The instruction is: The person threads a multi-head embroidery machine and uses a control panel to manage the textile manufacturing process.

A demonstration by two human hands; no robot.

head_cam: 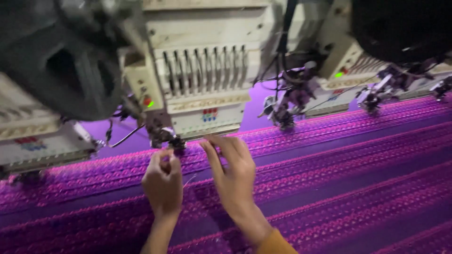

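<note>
Head view: both hands are raised to the needle assembly point(165, 137) under the cream embroidery head point(203, 80). The left hand point(163, 181) sits just below that assembly, fingers curled narrow and pinched together, apparently on a fine thread too thin to make out. The right hand point(230, 167), just right of the assembly, pinches thumb to forefinger. Beneath the assembly stretches purple fabric point(339, 178) with pink stitched bands.
</note>
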